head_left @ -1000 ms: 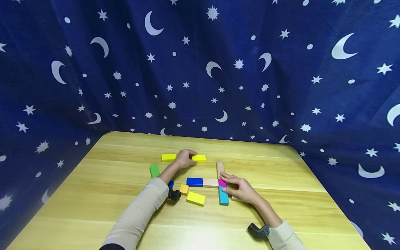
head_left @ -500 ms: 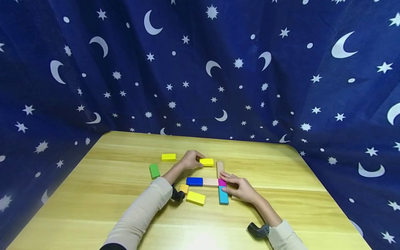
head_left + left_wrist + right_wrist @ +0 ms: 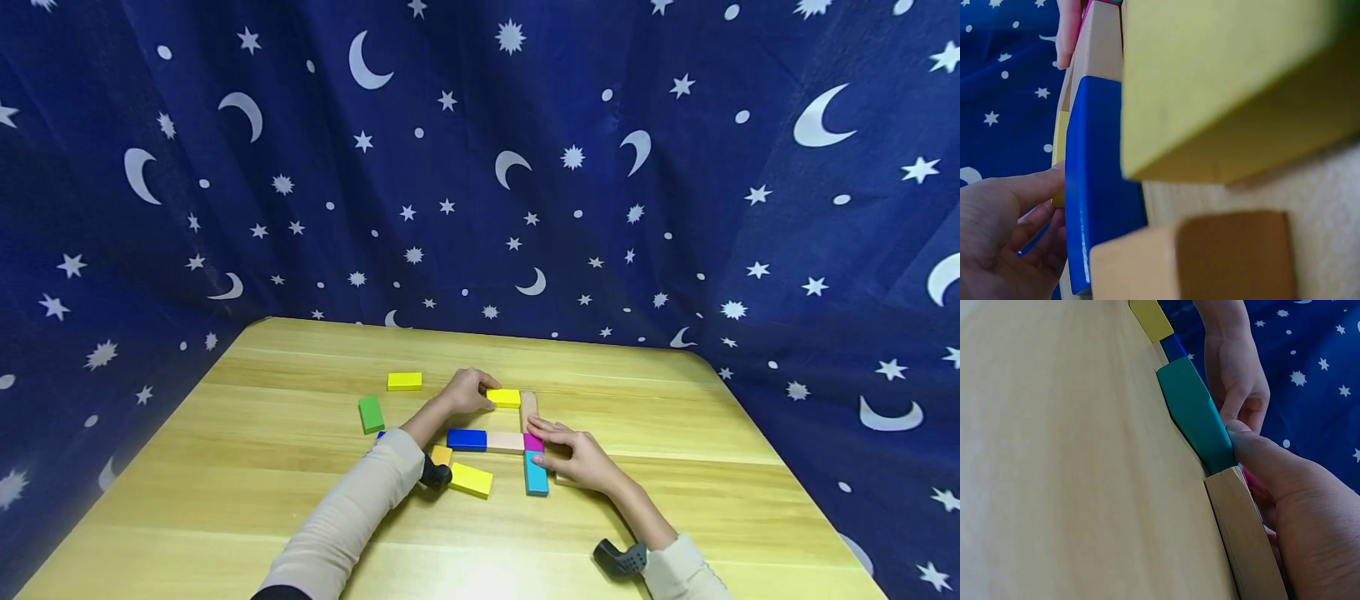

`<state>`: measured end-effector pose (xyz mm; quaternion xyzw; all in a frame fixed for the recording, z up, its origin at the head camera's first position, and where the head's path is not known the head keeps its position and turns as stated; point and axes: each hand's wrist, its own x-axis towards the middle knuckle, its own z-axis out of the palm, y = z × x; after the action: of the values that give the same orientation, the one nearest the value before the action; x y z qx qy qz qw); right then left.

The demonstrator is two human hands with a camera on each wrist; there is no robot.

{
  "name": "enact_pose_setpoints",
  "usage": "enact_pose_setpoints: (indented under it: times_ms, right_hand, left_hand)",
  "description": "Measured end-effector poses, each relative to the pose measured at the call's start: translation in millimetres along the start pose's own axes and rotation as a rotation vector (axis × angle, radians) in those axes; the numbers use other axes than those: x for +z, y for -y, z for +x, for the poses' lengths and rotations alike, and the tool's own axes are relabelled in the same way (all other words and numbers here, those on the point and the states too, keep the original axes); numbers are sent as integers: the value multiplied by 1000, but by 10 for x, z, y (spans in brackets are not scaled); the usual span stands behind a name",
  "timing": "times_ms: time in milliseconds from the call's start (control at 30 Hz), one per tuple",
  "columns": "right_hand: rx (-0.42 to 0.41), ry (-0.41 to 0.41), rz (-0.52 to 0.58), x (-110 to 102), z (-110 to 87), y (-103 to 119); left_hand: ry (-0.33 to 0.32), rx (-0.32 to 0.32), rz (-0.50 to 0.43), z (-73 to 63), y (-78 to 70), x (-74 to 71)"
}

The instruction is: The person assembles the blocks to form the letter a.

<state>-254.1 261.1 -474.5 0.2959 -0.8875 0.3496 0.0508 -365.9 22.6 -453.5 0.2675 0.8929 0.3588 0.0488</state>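
Observation:
My left hand (image 3: 467, 393) pinches the left end of a yellow block (image 3: 503, 398) between thumb and fingers. The block's right end is up against or very near a plain wooden block (image 3: 528, 406). My right hand (image 3: 581, 460) rests by the row: its fingertips are at the magenta block (image 3: 533, 442), and its thumb touches the light blue block (image 3: 536, 475). A plain wooden block (image 3: 506, 442) and a blue block (image 3: 467, 440) run left from the magenta one. In the right wrist view, the thumb (image 3: 1260, 447) lies against the blue-green block (image 3: 1194, 412).
Another yellow block (image 3: 470, 480) and an orange block (image 3: 441, 456) lie near the left wrist camera. Farther left are a green block (image 3: 371, 414) and a third yellow block (image 3: 405, 381). Another plain wooden block (image 3: 566, 480) is partly under the right hand. A starry curtain (image 3: 480, 167) hangs behind the table.
My left hand has slid the yellow block right and slightly nearer, up to the standing line of blocks. The right hand has stayed in place.

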Motion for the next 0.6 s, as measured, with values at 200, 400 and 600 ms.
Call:
enact_pose_setpoints:
  times_ms: [200,400,600]
  right_hand:
    - [9,9,8,-6,5,-2]
    - [-1,7,-3,-2,6,-12]
    - [-30,-14,-11,9,7,-2]
  left_hand:
    - [2,-20,1,7,-5,11]
    - [-9,-10,-72,-28,45,-20]
    - [-73,-3,-185,-143,190,-176]
